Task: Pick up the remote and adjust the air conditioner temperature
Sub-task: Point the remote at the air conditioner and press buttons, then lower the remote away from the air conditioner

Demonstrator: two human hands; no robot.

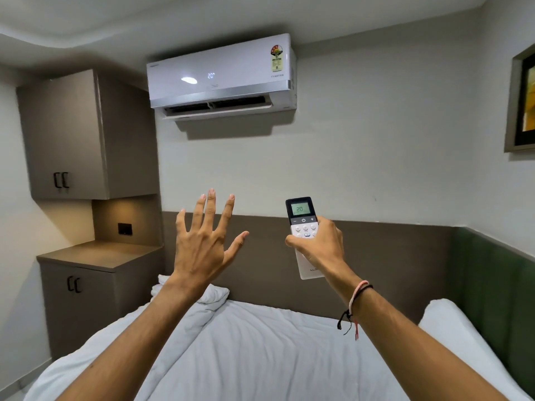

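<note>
My right hand (320, 246) grips a white remote (302, 219) with a dark top, held upright and aimed at the wall. Its small green screen reads 20, and my thumb lies across the lower buttons. High on the wall above hangs the white air conditioner (221, 75), its flap open and its front display showing 20. My left hand (204, 240) is raised to the left of the remote, palm forward, fingers spread wide, holding nothing.
A bed with white sheets (260, 351) and pillows fills the foreground. Brown upper cabinet (69, 134) and lower cabinet (84, 293) stand at the left. A framed picture (522, 99) hangs on the right wall.
</note>
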